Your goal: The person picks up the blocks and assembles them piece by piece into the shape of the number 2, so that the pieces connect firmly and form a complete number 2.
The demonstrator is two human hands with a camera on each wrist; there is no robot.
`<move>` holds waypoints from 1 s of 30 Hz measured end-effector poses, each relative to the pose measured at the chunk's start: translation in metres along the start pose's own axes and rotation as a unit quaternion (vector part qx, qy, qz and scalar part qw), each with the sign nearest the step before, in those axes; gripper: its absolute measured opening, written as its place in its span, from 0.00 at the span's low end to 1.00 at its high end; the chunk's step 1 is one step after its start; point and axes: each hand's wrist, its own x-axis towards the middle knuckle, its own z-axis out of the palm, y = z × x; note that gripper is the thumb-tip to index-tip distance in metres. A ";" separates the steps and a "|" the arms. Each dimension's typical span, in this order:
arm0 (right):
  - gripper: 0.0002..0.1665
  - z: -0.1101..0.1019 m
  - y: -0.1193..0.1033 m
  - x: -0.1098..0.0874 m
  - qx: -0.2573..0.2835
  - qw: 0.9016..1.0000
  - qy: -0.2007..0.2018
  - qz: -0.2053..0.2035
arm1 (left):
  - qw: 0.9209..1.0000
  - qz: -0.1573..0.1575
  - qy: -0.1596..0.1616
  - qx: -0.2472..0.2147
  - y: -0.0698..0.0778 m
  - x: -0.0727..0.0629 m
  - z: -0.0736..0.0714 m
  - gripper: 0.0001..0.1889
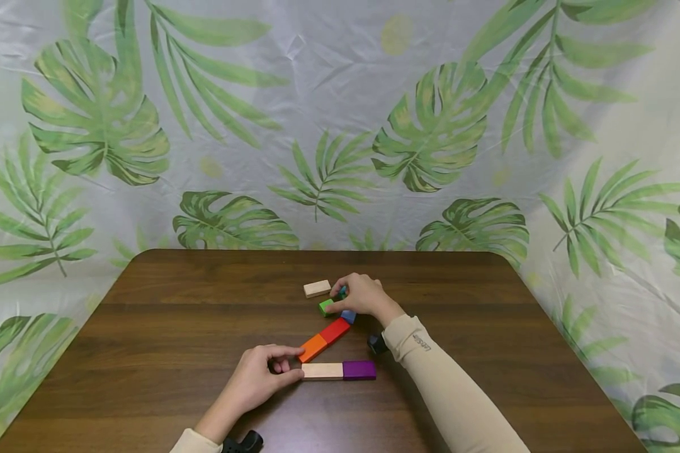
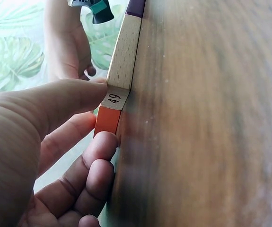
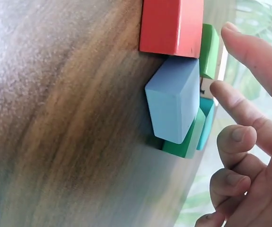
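My left hand point(image 1: 260, 377) is at the left ends of two rows of wooden blocks. Its thumb touches a plain block point(image 1: 322, 371) marked 49, and its index finger touches an orange block point(image 1: 313, 347). A purple block point(image 1: 359, 370) continues the plain one. A red block point(image 1: 334, 331) and a blue block point(image 3: 169, 99) extend the slanted orange row. Over the far end of that row, my right hand point(image 1: 362, 294) reaches with fingers spread near a bright green block point(image 1: 325, 307) and a teal block point(image 3: 206, 118). A darker green block point(image 3: 185, 142) lies beside the blue one.
Another plain block point(image 1: 317, 289) lies toward the back of the brown wooden table point(image 1: 204, 314). A leaf-patterned cloth point(image 1: 328, 94) hangs behind the table's far edge. Dark wrist cameras sit at both wrists, the right one point(image 1: 377, 343) close to the tabletop.
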 end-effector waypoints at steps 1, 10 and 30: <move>0.19 0.001 0.000 0.000 -0.002 1.000 0.000 0.000 | 1.000 0.000 0.000 0.000 0.000 0.000 0.000 0.16; 0.19 0.006 0.001 0.000 -0.010 1.000 0.001 0.003 | 1.000 -0.001 -0.001 0.000 0.000 -0.001 -0.001 0.16; 0.20 0.018 -0.017 0.007 -0.017 0.999 -0.006 -0.039 | 1.000 0.003 -0.004 -0.007 -0.001 0.000 -0.001 0.16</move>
